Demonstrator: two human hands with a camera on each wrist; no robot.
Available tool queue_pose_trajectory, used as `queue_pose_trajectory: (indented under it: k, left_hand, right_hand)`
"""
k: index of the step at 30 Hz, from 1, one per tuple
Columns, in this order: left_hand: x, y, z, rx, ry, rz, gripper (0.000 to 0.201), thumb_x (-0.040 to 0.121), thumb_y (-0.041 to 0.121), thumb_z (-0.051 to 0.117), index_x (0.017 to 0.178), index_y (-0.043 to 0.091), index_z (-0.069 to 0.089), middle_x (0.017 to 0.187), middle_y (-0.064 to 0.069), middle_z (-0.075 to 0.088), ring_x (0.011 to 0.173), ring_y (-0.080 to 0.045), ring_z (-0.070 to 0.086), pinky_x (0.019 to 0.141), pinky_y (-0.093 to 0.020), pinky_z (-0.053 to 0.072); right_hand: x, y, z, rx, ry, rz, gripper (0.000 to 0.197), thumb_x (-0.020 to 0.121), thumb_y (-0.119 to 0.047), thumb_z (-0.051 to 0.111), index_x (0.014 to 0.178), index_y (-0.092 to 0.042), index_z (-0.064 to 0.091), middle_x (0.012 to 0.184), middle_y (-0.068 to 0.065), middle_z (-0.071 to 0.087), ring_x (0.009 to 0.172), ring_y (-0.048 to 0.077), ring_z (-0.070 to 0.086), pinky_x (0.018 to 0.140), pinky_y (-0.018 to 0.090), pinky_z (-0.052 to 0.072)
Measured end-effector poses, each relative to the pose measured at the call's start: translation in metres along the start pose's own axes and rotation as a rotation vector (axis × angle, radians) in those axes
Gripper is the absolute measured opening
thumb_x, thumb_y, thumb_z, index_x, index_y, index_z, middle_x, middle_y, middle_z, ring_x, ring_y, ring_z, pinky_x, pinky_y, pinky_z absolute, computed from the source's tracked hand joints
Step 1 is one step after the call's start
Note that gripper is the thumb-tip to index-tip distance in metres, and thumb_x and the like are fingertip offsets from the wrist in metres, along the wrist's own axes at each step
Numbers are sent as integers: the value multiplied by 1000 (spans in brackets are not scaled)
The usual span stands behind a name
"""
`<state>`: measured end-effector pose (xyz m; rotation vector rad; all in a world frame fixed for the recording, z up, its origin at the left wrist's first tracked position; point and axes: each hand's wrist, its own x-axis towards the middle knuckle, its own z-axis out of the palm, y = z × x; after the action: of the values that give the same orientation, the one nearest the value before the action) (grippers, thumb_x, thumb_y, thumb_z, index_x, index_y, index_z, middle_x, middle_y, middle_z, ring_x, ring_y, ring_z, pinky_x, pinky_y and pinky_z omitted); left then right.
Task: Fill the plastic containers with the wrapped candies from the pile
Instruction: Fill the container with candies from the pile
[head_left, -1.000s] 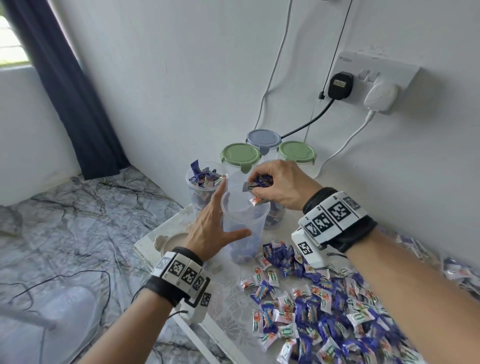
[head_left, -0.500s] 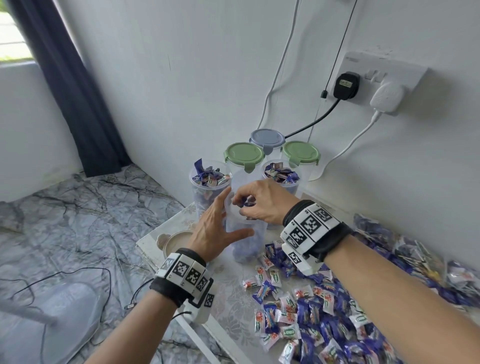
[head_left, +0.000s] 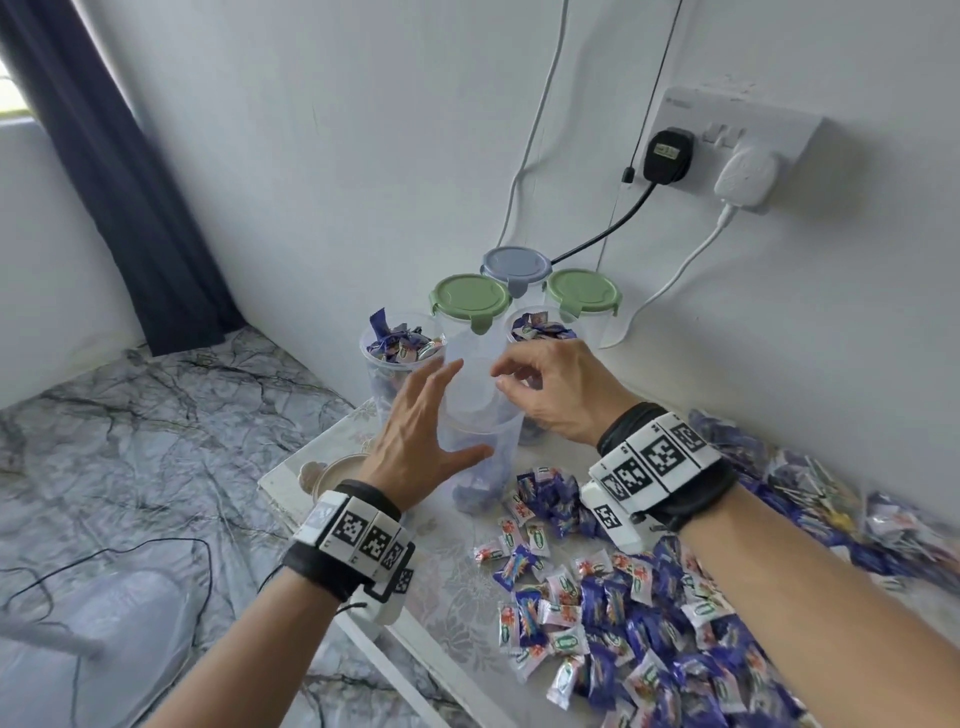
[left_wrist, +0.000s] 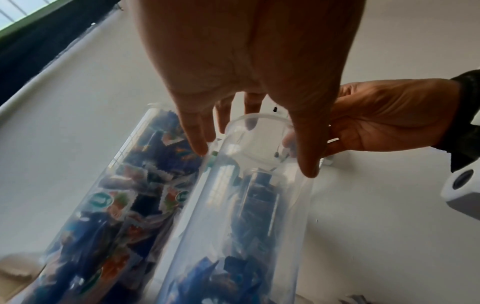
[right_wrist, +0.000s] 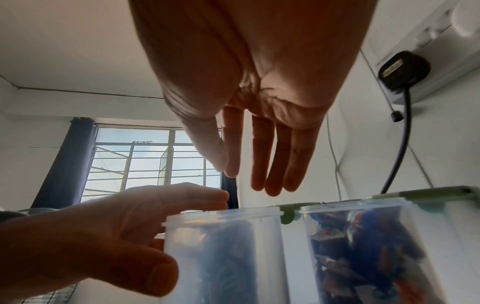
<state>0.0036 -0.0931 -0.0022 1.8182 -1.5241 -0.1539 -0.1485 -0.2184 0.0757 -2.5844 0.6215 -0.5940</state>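
A: Where is the container being filled sitting?

B: The clear container (head_left: 480, 441) is standing upright on the bench (head_left: 447, 582), just beyond the near end of the candy pile (head_left: 639, 618). A few blue-wrapped candies are lying in its bottom; most of it is showing empty.

A: What is the left hand doing?

B: The left hand (head_left: 421, 431) is resting against the container's left side, fingers straight and spread, thumb reaching across the front wall. It is lying flat against the wall rather than curling around it.

A: And the right hand?

B: The right hand (head_left: 556, 389) is hovering over the container's mouth, fingers loosely extended and pointing down, with nothing between them. In the right wrist view the fingers (right_wrist: 272, 160) are hanging just above the rim.

A: What else is standing near that container?

B: A full container (head_left: 402, 358) is standing just to its left, heaped with candies, and another full one (head_left: 540, 332) just behind it to the right. Beyond those, three lidded containers are lining the wall: two with green lids (head_left: 470, 299) and one with a grey-blue lid (head_left: 516, 264) between them.

A: And the pile itself?

B: It is spreading across the bench to the container's right, under the right forearm.
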Motion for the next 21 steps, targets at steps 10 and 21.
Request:
queue_pose_trajectory:
  k: [10,21]
  left_hand:
    - [-4,52,18,155,108,376,53,81,34,72,129,17,58,147,-11,41,135,-31,36,110,-38,28]
    - [5,86,96,56,-355,428,59,84,57,47,128,20,60,132,-4,55,119,-23,53,101,-40,46]
  right_hand:
    - [-74,33,-30,-87,-1,191,18,93,-24,61,104,-14,71,97,-3,67,83,7,57,76,24,46]
    - [-175,85,-55,-137,-133,645,31,91,-29,61,120,-17,64,118,7,64,111,22,59,84,23,39]
